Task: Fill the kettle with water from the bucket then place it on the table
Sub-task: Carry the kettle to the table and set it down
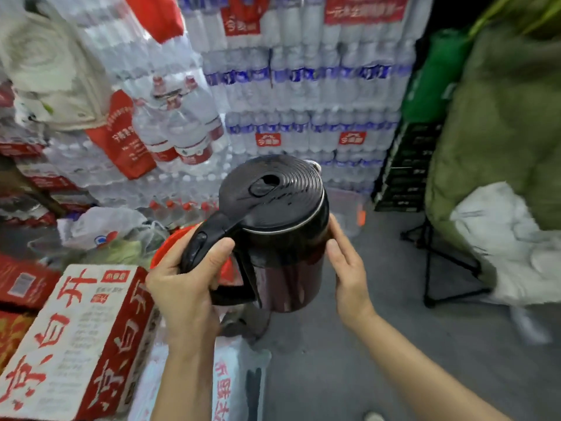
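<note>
A dark kettle [282, 238] with a black ridged lid and black handle hangs in the air at the centre of the view, lid shut. My left hand [185, 284] is wrapped around its handle, thumb on top. My right hand [346, 265] lies flat against the kettle's right side, fingers straight. Behind the kettle's handle, partly hidden by it and my left hand, shows the rim of a red bucket [164, 247]. No table is in view.
Shrink-wrapped packs of bottled water [303, 101] are stacked high at the back and left. A red-and-white carton [76, 338] sits at lower left. A clear plastic tub [349, 208] stands behind the kettle. At right are a black stand [440, 262], black crates [406, 165] and green bedding [501, 132]. Grey floor [334, 360] lies below.
</note>
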